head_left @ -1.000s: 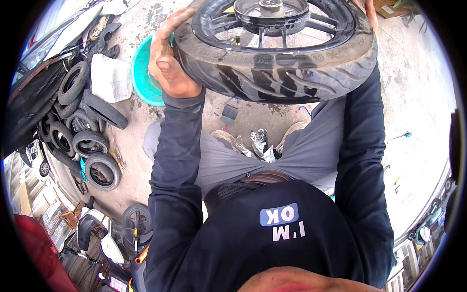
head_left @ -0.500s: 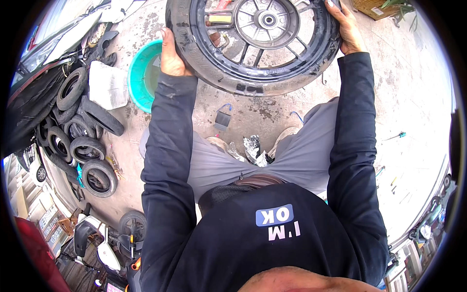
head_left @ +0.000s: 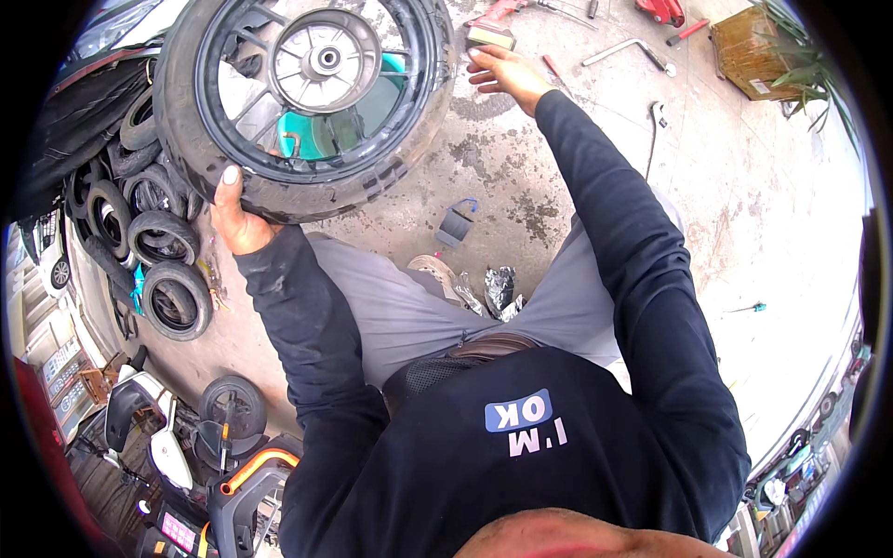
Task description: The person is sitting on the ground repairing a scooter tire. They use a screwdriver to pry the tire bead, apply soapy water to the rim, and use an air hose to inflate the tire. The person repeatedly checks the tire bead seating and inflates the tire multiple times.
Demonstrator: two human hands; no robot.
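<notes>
A motorcycle wheel (head_left: 414,153) with a black tyre and dark spoked rim is held up at the upper left. My left hand (head_left: 244,221) grips the tyre at its near left side, the thumb on top and the other fingers hidden beneath. My right hand (head_left: 512,76) is off the wheel, its fingers stretched out with nothing in them. Just beyond its fingertips lies a red cordless power tool (head_left: 493,35) with a yellowish base. Through the spokes shows a teal basin (head_left: 321,135) of water under the wheel.
Old tyres (head_left: 177,300) are piled at the left, above a parked motorbike (head_left: 177,446). A small dark flap (head_left: 455,226) and crumpled foil (head_left: 500,290) lie near my feet. Farther right are a bent wrench (head_left: 633,48), an adjustable wrench (head_left: 657,126) and a box planter (head_left: 752,56).
The wheel has moved left, over the basin. My right hand has let go of the tyre and opened; my left hand still holds it and has moved left and nearer.
</notes>
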